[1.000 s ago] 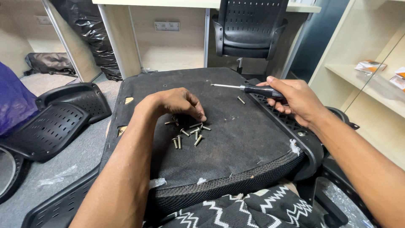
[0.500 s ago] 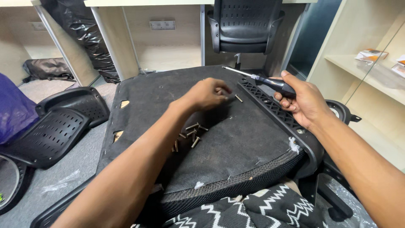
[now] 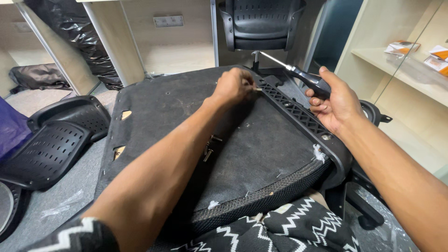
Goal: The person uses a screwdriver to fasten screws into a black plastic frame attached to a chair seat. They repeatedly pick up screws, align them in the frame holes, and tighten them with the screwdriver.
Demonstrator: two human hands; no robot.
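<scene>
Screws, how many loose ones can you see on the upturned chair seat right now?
3: one screw pinched in the left hand at the plastic frame, and two loose screws on the seat underside beside the left forearm. More may be hidden under that arm.

A black office chair [image 3: 262, 25] stands at the back by a pale wooden desk [image 3: 140, 37]. Black perforated chair backs [image 3: 51, 144] lie on the grey floor [image 3: 60, 205] at left, beside a purple bag [image 3: 10, 135]. Orange-and-white packets [image 3: 401, 46] sit on a light shelf [image 3: 406, 74] at right
</scene>
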